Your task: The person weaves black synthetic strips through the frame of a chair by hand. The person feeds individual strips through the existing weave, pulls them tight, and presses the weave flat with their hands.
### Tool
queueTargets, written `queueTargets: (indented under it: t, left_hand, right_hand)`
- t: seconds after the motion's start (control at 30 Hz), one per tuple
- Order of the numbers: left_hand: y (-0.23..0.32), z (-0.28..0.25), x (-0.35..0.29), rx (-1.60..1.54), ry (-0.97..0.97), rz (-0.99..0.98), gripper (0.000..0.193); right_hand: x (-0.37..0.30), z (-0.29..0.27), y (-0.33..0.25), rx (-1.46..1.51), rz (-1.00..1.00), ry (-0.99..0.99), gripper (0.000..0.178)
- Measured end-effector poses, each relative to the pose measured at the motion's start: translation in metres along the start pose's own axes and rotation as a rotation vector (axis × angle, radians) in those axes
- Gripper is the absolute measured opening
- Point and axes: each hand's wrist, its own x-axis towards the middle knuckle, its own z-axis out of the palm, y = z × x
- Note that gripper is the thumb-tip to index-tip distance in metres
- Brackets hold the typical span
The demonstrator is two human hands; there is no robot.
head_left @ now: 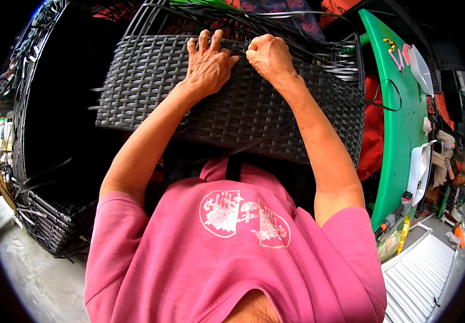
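Observation:
A dark grey woven wicker panel [141, 81] lies across in front of me, its weave covering the near part. Loose flat plastic strips [343, 63] stick out along its far and right side. My left hand [210, 65] rests on the far edge of the weave, fingers spread and reaching over it. Just to its right, my right hand [272, 57] is closed in a fist at the same edge. Whatever lies inside that fist is hidden.
A green board [399, 124] stands at the right, bearing pink-handled tools [397, 58] and white trays [420, 167]. At the left is another dark wicker frame [55, 220] with loose strip ends. Red material [371, 132] shows beside the panel. A white slatted piece [421, 274] lies lower right.

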Motion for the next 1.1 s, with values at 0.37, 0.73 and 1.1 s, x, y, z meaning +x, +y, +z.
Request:
queueTargets:
  t: [0.37, 0.73, 1.1]
  left_hand:
    - [-0.011, 0.022, 0.016, -0.150, -0.098, -0.224, 0.024]
    - [-0.007, 0.024, 0.024, -0.525, 0.184, -0.407, 0.013]
    - [-0.022, -0.045, 0.026, -0.956, 0.350, -0.285, 0.006]
  right_hand:
    - [0.020, 0.013, -0.003, -0.068, 0.096, -0.158, 0.015]
    - [0.006, 0.016, 0.013, 0.203, 0.122, -0.111, 0.012]
    - [0.006, 0.005, -0.015, 0.721, -0.138, 0.035, 0.021]
